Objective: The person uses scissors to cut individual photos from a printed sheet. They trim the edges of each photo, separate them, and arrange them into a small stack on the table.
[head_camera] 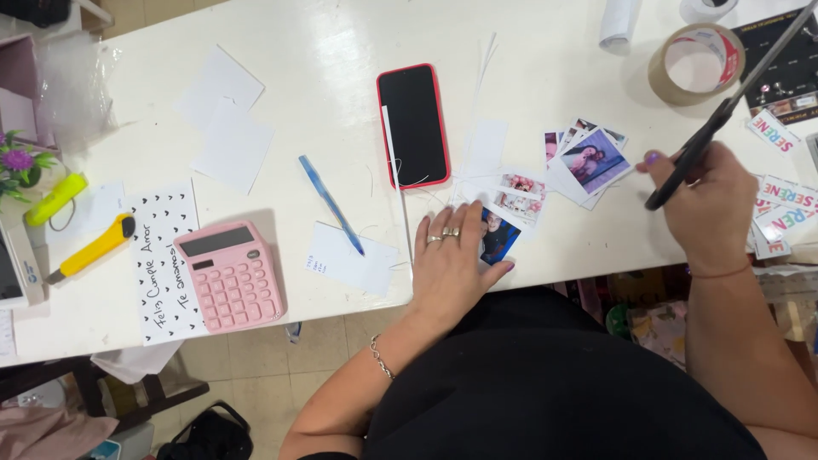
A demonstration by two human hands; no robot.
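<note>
My left hand [450,260] rests flat on the front edge of the white table [324,94], its fingers on a small dark printed photo [498,236]. My right hand [707,204] is raised at the right and grips black-handled scissors [733,98], the blades pointing up and away to the right. A small stack of printed photos [588,162] lies between the two hands, and further cut photos [521,196] sit beside my left hand's fingertips. Thin white paper offcuts lie around them.
A red-cased phone [414,124] lies face up mid-table, a blue pen [331,204] and white paper pieces to its left. A pink calculator [230,274], a heart-patterned card [162,260] and a yellow utility knife [92,248] sit at the left. A brown tape roll [695,64] stands at the back right.
</note>
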